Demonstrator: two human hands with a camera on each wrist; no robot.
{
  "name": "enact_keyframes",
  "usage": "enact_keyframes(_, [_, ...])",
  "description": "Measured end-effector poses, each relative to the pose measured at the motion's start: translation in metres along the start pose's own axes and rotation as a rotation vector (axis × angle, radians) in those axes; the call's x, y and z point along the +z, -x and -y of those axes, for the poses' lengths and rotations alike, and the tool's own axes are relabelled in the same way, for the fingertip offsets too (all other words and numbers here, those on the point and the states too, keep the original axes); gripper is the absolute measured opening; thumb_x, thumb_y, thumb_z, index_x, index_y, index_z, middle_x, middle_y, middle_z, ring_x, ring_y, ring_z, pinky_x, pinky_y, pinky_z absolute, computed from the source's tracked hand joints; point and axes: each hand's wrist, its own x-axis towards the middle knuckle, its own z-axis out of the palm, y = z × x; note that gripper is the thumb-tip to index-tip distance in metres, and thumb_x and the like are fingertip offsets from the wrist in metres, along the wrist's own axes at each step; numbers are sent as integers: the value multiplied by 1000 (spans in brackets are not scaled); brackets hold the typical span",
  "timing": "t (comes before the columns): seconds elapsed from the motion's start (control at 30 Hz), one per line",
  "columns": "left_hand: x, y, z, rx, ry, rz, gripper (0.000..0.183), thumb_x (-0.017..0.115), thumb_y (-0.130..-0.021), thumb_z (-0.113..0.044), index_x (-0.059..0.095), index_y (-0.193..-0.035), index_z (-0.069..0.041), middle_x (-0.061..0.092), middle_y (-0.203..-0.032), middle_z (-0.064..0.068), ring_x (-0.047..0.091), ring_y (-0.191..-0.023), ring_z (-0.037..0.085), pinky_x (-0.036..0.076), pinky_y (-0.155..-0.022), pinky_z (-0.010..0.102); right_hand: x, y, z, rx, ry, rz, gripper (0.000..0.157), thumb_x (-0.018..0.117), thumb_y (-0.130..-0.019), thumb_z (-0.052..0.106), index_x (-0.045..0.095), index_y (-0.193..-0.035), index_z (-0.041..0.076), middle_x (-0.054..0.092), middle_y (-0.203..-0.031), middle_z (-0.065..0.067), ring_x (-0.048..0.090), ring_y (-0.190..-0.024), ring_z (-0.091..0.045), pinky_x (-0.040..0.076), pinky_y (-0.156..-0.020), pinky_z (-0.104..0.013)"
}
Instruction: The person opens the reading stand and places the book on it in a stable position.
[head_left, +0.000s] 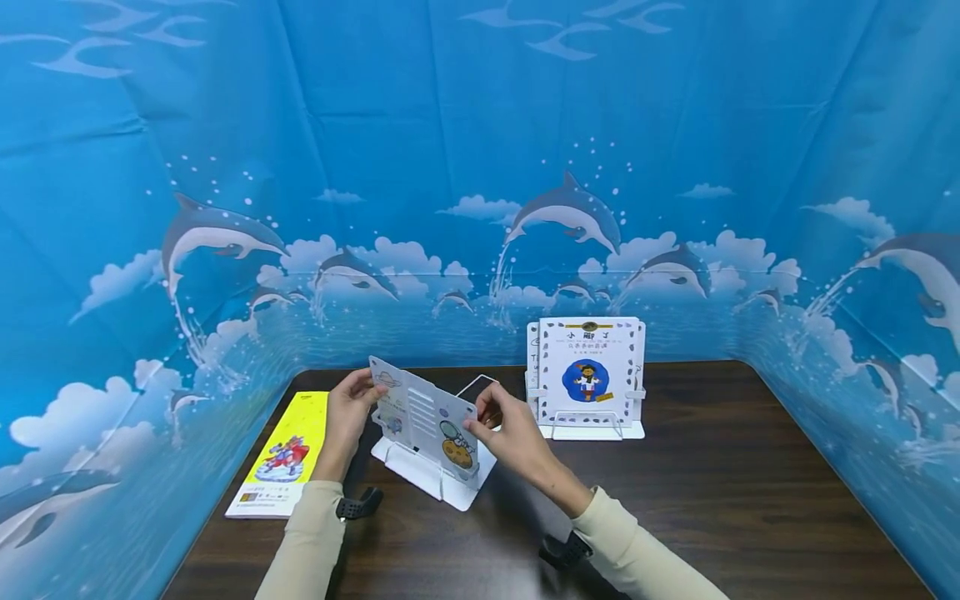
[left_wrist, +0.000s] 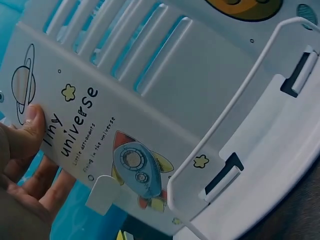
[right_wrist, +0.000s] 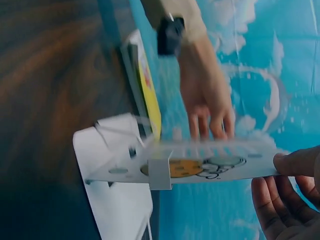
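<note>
A white metal book stand [head_left: 429, 427] with space drawings is unfolded on the dark table, its printed back panel tilted up from a flat base [head_left: 420, 472]. My left hand [head_left: 349, 417] holds the panel's upper left corner, thumb on the front beside a ringed planet, as the left wrist view shows. At the opposite upper corner my right hand [head_left: 517, 433] pinches the panel between thumb and fingers. A wire page holder [left_wrist: 252, 75] crosses the panel's lower part. Small clips [right_wrist: 160, 174] stick out from the panel's side edges. No book rests on this stand.
A yellow-covered book [head_left: 288, 450] lies on the table left of the stand, partly behind my left forearm. Back right, a second white stand [head_left: 592, 432] holds a white picture book [head_left: 562, 358] upright. A blue dolphin-print curtain [head_left: 420, 167] surrounds the table [head_left: 735, 483].
</note>
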Motion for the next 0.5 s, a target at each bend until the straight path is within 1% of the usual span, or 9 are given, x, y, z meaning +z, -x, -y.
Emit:
enact_keyframes(0.13, [-1, -9, 0, 17, 36, 35, 38, 70, -101, 0, 68, -138, -3, 73, -123, 17, 67, -93, -7, 52, -88, 6, 13, 7, 12, -37, -29, 57, 24, 80, -92, 0, 60, -103, 8, 69, -94, -4, 66, -82, -7, 62, -76, -27])
enact_keyframes(0.23, [-1, -16, 0, 40, 78, 83, 40, 68, -101, 5, 66, -140, -1, 73, -122, 12, 68, -95, -8, 53, -90, 7, 24, 10, 19, -62, -65, 91, 25, 79, -93, -1, 62, -109, 7, 70, -97, -7, 67, -83, -7, 63, -77, -28])
enact_keyframes(0.27, [0, -19, 1, 46, 95, 102, 41, 67, -101, 5, 65, -141, -1, 74, -120, 8, 69, -96, -8, 54, -91, 8, 27, 10, 21, -67, -75, 101, 25, 79, -93, 0, 63, -111, 6, 70, -97, -7, 67, -84, -8, 63, -77, -29])
enact_keyframes(0.3, [0, -21, 0, 48, 107, 121, 41, 67, -101, 5, 65, -142, -1, 75, -118, 3, 71, -99, -5, 54, -93, 9, 31, 11, 23, -73, -84, 104, 25, 79, -93, 0, 64, -112, 6, 71, -97, -7, 67, -84, -8, 63, -77, -28])
enact_keyframes(0.37, [2, -23, -1, 49, 110, 163, 43, 64, -103, 4, 63, -145, -3, 76, -123, 8, 74, -107, 4, 55, -96, 13, 39, 11, 25, -89, -102, 110, 24, 79, -93, 0, 66, -113, 3, 71, -95, -9, 67, -83, -8, 64, -77, -29])
enact_keyframes(0.47, [4, -27, -4, 36, 73, 215, 44, 60, -107, 0, 60, -150, -10, 75, -130, 14, 74, -118, 14, 55, -106, 24, 51, 10, 29, -102, -102, 112, 25, 79, -93, 0, 68, -116, 1, 72, -95, -10, 67, -83, -7, 63, -77, -24])
enact_keyframes(0.5, [4, -29, -5, 29, 59, 231, 45, 58, -108, -1, 59, -152, -11, 72, -135, 18, 73, -122, 19, 54, -110, 29, 54, 9, 30, -108, -98, 108, 27, 80, -92, -1, 69, -116, 0, 72, -94, -10, 67, -83, -8, 63, -77, -23])
